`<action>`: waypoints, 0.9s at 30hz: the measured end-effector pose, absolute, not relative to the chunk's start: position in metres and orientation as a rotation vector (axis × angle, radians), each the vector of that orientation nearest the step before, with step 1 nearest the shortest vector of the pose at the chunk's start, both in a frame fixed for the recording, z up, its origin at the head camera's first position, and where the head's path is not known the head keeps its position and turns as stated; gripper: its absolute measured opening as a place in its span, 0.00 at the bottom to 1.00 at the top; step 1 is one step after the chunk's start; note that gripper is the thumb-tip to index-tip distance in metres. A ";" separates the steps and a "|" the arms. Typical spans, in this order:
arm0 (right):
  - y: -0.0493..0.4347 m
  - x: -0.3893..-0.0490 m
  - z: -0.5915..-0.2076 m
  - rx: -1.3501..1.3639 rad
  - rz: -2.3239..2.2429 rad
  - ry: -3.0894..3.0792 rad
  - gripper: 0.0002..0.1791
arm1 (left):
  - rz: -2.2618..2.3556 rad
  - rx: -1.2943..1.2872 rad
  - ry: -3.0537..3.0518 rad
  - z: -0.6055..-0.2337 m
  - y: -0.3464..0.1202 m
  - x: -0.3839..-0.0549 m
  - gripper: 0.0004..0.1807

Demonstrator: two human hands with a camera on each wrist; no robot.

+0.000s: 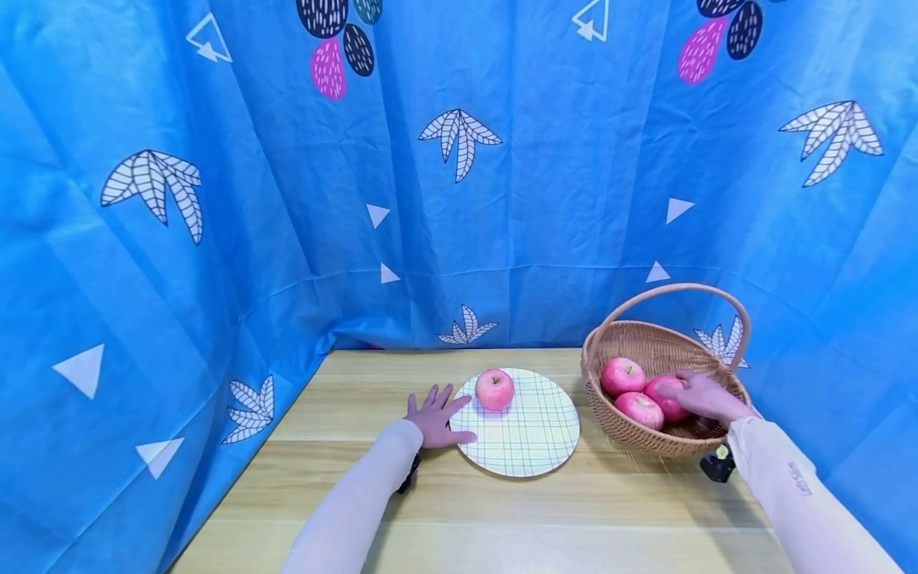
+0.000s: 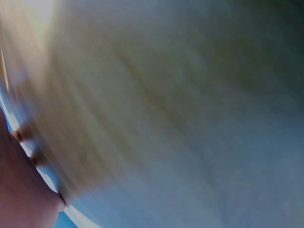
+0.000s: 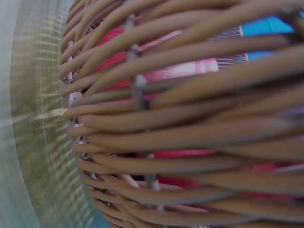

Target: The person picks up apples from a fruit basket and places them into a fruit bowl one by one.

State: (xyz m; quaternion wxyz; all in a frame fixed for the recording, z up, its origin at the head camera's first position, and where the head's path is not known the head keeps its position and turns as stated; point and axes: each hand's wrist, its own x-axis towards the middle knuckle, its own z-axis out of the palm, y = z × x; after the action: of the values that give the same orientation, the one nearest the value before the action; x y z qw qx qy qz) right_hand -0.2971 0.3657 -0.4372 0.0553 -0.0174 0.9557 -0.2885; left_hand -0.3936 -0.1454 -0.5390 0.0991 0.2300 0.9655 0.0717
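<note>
On the right, a brown wicker basket (image 1: 631, 434) with a tall handle holds three red-pink apples. My right hand (image 1: 706, 399) reaches inside it and grips the rightmost apple (image 1: 665, 397) from its right side; the fingertips are partly hidden. Beside that apple lie a second apple (image 1: 622, 376) and a third apple (image 1: 640, 410). The basket's weave (image 3: 190, 128) fills the right wrist view, red showing through its gaps. A single apple (image 1: 495, 390) sits on a white checked plate (image 1: 531, 446). At the plate's left edge, my left hand (image 1: 436, 420) rests with spread fingers, thumb at the rim.
The light wooden table (image 1: 344, 478) carries the plate and basket. A blue patterned curtain (image 1: 502, 239) hangs behind the table and along both sides. In the left wrist view the tabletop (image 2: 142, 118) is close and blurred.
</note>
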 end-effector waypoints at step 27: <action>0.362 -0.301 -0.443 -0.089 -0.893 2.880 0.41 | 0.205 0.679 2.863 -0.547 -0.147 -0.399 0.55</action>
State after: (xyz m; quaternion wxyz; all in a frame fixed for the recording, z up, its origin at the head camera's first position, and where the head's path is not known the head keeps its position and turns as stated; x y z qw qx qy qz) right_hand -0.3008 0.3625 -0.4435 0.0625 -0.0295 0.9528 -0.2955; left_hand -0.3992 -0.1467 -0.5474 0.0958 0.2293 0.9662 0.0693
